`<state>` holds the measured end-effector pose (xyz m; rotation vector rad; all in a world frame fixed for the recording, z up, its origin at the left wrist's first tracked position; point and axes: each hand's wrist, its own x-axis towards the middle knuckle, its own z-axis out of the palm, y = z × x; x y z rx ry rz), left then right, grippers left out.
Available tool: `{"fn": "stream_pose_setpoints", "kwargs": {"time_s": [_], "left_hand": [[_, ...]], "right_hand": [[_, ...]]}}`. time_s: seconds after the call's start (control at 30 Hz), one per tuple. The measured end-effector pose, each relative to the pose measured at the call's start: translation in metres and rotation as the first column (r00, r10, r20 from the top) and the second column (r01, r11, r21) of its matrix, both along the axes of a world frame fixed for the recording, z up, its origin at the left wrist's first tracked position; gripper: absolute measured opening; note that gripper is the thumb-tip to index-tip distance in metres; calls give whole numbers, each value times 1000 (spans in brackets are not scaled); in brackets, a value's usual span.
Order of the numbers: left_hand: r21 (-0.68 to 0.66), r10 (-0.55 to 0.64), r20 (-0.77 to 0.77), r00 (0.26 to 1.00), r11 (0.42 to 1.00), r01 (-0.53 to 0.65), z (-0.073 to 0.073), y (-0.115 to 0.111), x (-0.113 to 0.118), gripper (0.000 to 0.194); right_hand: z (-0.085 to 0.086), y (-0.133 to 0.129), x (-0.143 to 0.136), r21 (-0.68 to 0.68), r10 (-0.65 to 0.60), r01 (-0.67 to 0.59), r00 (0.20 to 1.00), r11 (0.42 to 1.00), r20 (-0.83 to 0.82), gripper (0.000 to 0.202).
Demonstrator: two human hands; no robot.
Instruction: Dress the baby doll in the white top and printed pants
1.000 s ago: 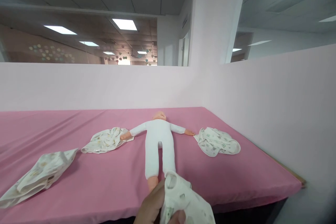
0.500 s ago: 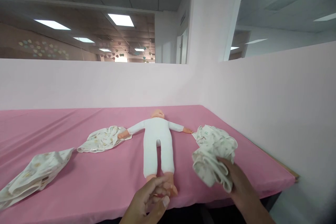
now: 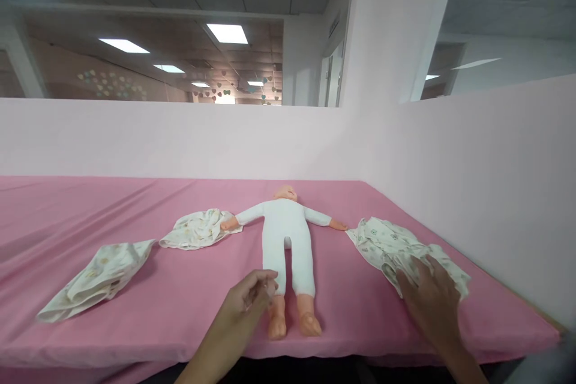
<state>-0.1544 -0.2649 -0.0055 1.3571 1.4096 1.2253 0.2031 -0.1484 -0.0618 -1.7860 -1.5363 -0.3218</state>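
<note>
A baby doll [image 3: 285,222] in a white body suit lies on its back, arms spread and bare feet toward me. Beside its lower legs hovers my left hand [image 3: 240,309], fingers loosely curled and apart, holding nothing. To the right of the doll lies a white baby garment [image 3: 387,240] with a small green print, loosely spread. My right hand [image 3: 429,297] rests on its near part, palm down with fingers spread. The garment's upper corner reaches the doll's hand on that side.
A pink sheet [image 3: 189,294] covers the table. A patterned cloth garment [image 3: 198,229] lies by the doll's other hand, and a folded one [image 3: 99,279] is farther left. A low white wall [image 3: 180,141] stands behind, another [image 3: 490,180] at the right, with windows above.
My right hand has let go of the bunched garment, which now lies flatter on the sheet. My left hand has moved slightly up and left off the doll's feet. The view has shifted left.
</note>
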Motion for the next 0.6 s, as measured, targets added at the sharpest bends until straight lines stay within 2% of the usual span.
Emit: {"fn": "stream_pose_setpoints", "kwargs": {"time_s": [0.1,0.2,0.27,0.33,0.37,0.4,0.5,0.6], "left_hand": [[71,12,-105,994,997,-5,-1,28,-15,43],[170,162,-301,940,979,-114,-10,71,-44,38],[247,288,-508,812,952,-184,-18,104,-76,35],[276,403,-670,623,915,-294,-25,136,-115,37],[267,433,-723,538,894,-360,-28,149,-134,40],[255,444,-753,486,877,-406,-30,161,-153,41],[237,438,-769,465,871,-430,-37,179,-197,44],[187,353,-782,513,919,-348,-47,178,-219,42]], "right_hand": [[-5,5,-42,-14,210,-211,977,977,-24,54],[-9,12,-86,-67,411,-413,911,908,-41,46],[-11,16,-110,-128,479,-482,876,867,-59,43],[-13,18,-124,-188,515,-521,853,833,-84,43],[-13,18,-128,-211,526,-533,845,819,-94,42],[-14,18,-129,-226,535,-542,839,809,-98,42],[-14,14,-127,-235,554,-558,828,796,-88,41],[-12,10,-123,-241,560,-562,824,791,-82,40]]}}
